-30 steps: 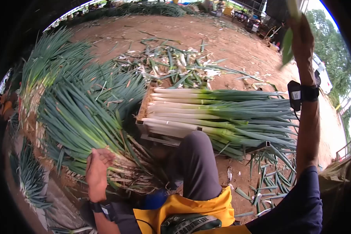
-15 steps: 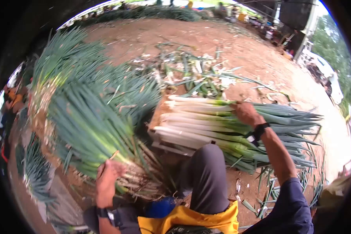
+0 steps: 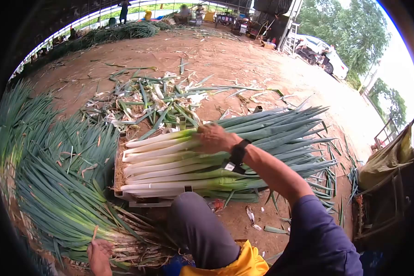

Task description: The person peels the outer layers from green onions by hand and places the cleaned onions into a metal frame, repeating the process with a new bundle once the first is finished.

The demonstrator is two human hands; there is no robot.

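Observation:
My right hand (image 3: pixel 215 138) lies across the far side of a stack of long green onions (image 3: pixel 170 168), fingers curled down on the stalks; the fingertips are blurred. These onions have clean white ends at left and green leaves at right, and lie in a low metal-edged rack (image 3: pixel 118 172). At the lower left, my left hand (image 3: pixel 99 258) is closed around a thin tan strip (image 3: pixel 95 232) that sticks up from the fingers. The hand rests beside a heap of unpeeled green onions (image 3: pixel 64 202) with brownish root ends.
Peeled scraps (image 3: pixel 156 99) litter the dirt ground beyond the rack. My bent knee (image 3: pixel 200 225) is close to the rack's near edge. A draped cloth (image 3: pixel 388 154) hangs over a frame at right. Farther back are a white car (image 3: pixel 333 60) and a person (image 3: pixel 123 11).
My view has turned right, so the heap and rack sit farther left. My right hand has shifted slightly toward the white ends along the stack. The left hand stays by the heap.

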